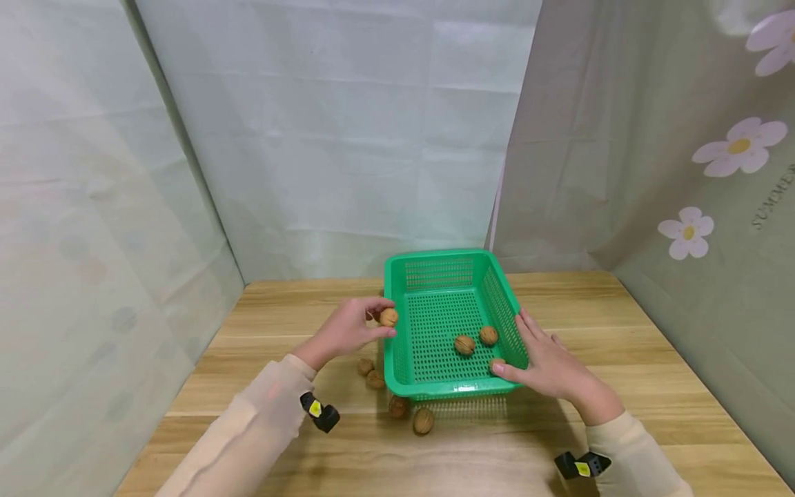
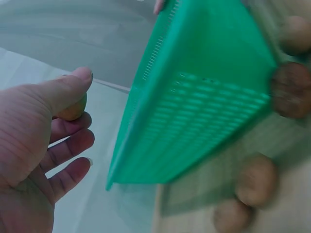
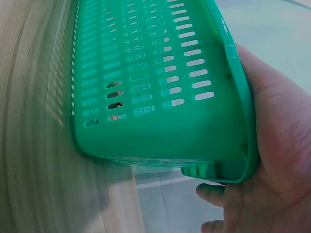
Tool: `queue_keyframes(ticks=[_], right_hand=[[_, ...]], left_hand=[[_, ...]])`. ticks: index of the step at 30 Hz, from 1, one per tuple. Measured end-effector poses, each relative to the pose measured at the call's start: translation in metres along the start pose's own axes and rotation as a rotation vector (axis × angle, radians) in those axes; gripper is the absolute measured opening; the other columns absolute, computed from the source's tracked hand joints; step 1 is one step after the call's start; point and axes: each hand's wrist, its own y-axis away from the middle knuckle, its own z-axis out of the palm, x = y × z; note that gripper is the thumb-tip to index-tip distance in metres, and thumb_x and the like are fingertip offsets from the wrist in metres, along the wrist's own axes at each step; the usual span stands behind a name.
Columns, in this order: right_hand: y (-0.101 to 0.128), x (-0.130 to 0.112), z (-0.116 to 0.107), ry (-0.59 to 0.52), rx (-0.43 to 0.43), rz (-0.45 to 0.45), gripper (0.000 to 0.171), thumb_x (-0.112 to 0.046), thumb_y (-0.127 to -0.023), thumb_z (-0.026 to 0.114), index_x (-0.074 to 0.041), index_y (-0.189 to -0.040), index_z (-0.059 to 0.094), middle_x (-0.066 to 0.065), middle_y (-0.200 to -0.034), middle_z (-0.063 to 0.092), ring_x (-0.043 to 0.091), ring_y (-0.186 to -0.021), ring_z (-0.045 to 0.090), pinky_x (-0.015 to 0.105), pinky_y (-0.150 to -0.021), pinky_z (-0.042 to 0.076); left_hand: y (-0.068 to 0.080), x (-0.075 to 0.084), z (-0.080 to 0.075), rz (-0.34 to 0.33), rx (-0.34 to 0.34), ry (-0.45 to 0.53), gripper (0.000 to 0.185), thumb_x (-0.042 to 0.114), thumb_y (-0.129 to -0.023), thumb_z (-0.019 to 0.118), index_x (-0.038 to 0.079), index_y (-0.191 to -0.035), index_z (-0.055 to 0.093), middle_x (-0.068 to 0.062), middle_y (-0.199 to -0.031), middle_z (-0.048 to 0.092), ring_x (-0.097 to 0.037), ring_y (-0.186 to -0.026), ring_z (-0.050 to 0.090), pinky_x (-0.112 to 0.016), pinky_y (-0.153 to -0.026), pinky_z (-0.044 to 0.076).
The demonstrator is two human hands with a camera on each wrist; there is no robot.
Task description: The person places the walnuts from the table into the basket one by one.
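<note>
A green perforated basket point(image 1: 450, 264) stands on the wooden table, its left wall point(image 2: 194, 97) close to the left wrist camera. My left hand point(image 1: 348, 328) pinches a walnut point(image 1: 388, 317) between thumb point(image 2: 68, 90) and fingers, right at the basket's left rim. The walnut point(image 2: 73, 110) shows partly behind the thumb. My right hand point(image 1: 546, 362) grips the basket's right rim point(image 3: 243, 111), thumb over the edge inside. Two walnuts point(image 1: 464, 344) point(image 1: 488, 335) lie on the basket floor, and a third point(image 1: 497, 362) lies by my right thumb.
Several loose walnuts point(image 1: 424, 420) lie on the table point(image 1: 652, 359) beside the basket's left and front sides, also blurred in the left wrist view point(image 2: 255, 179). Pale curtains close in the back and both sides; the right one has flower prints.
</note>
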Motion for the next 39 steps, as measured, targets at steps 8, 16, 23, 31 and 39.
queue_keyframes(ticks=[8,16,23,31,39], right_hand=[[0.002,0.003,0.003,0.006,0.004,0.01,0.107,-0.066,-0.085,0.057,0.002,-0.153,0.009,0.016,-0.16,0.0,0.044,-0.14,0.021,0.071,-0.105,0.012],[0.002,0.004,0.003,-0.007,0.009,0.007,0.107,-0.067,-0.085,0.056,0.002,-0.153,0.009,0.016,-0.16,0.001,0.044,-0.14,0.02,0.071,-0.105,0.012],[0.001,0.003,0.002,0.0,-0.001,0.01,0.108,-0.067,-0.085,0.056,0.002,-0.153,0.009,0.016,-0.16,0.0,0.044,-0.14,0.02,0.071,-0.104,0.012],[-0.002,0.002,0.001,0.011,0.006,0.011,0.109,-0.069,-0.084,0.055,0.001,-0.153,0.009,0.016,-0.16,0.0,0.043,-0.141,0.02,0.07,-0.105,0.013],[-0.001,0.002,0.001,-0.003,-0.006,0.014,0.107,-0.065,-0.085,0.059,0.001,-0.153,0.008,0.014,-0.16,-0.001,0.042,-0.141,0.018,0.069,-0.106,0.012]], left_hand=[[-0.055,0.012,0.002,-0.026,-0.023,0.029,0.044,0.023,-0.082,0.078,0.009,-0.121,0.063,0.005,-0.095,0.064,-0.016,-0.087,0.06,-0.03,-0.069,0.05],[-0.094,0.014,0.012,-0.074,-0.015,0.059,0.046,0.019,-0.086,0.075,0.013,-0.129,0.061,0.004,-0.101,0.065,-0.014,-0.092,0.059,-0.03,-0.075,0.049],[-0.117,0.012,0.03,-0.094,-0.024,0.121,0.047,0.017,-0.086,0.074,0.012,-0.131,0.06,0.0,-0.104,0.066,-0.013,-0.094,0.06,-0.029,-0.081,0.049],[-0.129,0.005,0.047,-0.18,-0.027,0.169,0.049,0.017,-0.087,0.073,0.01,-0.133,0.058,-0.002,-0.113,0.064,-0.016,-0.102,0.06,-0.032,-0.085,0.05],[-0.13,-0.009,0.066,-0.227,-0.04,0.203,0.046,0.017,-0.087,0.073,0.011,-0.131,0.059,-0.002,-0.113,0.064,-0.016,-0.101,0.06,-0.03,-0.084,0.051]])
